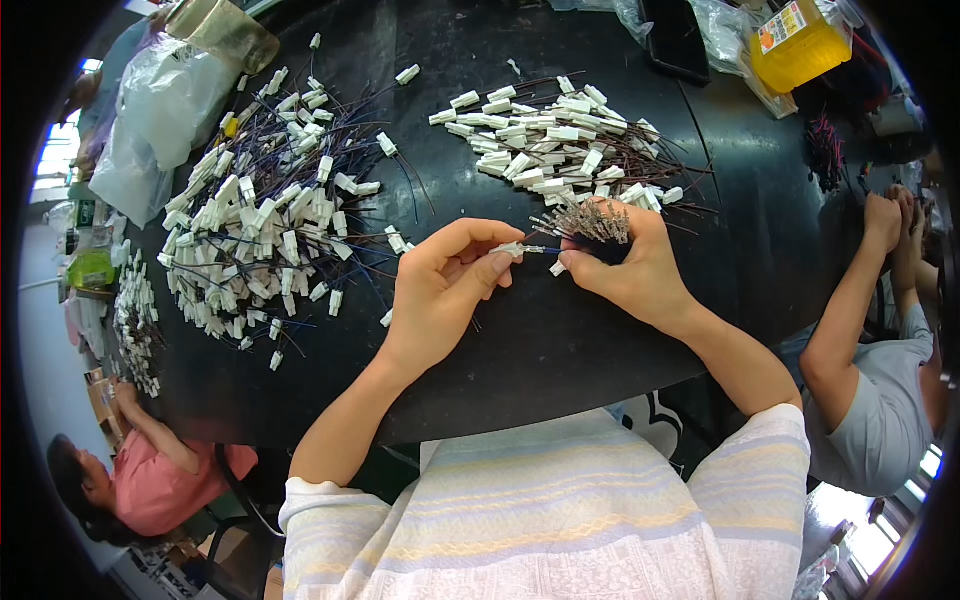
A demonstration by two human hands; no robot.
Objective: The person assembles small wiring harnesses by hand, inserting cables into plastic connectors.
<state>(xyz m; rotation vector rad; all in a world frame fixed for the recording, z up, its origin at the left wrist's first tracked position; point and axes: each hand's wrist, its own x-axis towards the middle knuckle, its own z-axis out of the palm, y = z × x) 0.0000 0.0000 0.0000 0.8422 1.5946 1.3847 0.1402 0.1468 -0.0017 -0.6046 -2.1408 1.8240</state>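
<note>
Between the thumb and fingers of my left hand (443, 285) is a small white connector (513, 249). My right hand (640, 270) is closed round a bundle of thin wires with metal crimp terminals (590, 222) fanning out at the top. From its pinched thumb and finger a single blue wire (552, 250) reaches left, its tip at the connector; whether it is inside I cannot tell. Another white connector (558, 268) hangs just under my right thumb. Beyond my right hand lies a heap of white connectors on brown wires (545, 140).
A larger pile of white connectors on dark wires (265, 215) spreads across the left of the black table (560, 345). Farther back are a phone (675, 40), a yellow bottle (800, 45) and a plastic bag (155, 120). People sit at both sides, one in pink (165, 485), one in grey (875, 415).
</note>
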